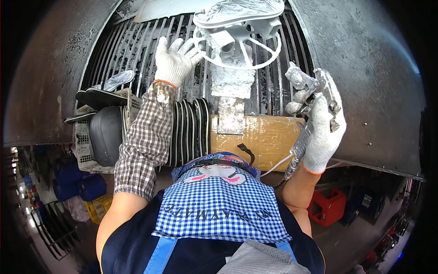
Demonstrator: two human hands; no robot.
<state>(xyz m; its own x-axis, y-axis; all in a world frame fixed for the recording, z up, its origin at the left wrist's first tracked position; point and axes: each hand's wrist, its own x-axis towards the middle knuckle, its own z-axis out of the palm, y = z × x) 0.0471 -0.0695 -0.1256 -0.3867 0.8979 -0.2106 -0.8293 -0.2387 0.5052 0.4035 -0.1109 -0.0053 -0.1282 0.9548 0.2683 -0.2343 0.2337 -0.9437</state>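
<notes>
My left hand (174, 61), in a white knit glove, is raised with the fingers spread beside the left rim of a white-coated wheel-like turntable (246, 68). Nothing is in its palm. A shoe sole-shaped piece (239, 10) with a white rim and a shiny wrinkled top rests above the turntable. On the right, my gloved right hand (324, 125) is wrapped round a paint-crusted spray gun (302, 81). The gun's head points up and left, apart from the turntable. A pale hose hangs below it.
Slatted metal grating (137, 55) lies behind, between metal side panels (365, 91). A row of upright black soles (189, 132) stands beside a cream plastic basket (84, 144) holding dark soles. A taped cardboard box (269, 141) sits right of them. A red container (327, 207) is on the floor.
</notes>
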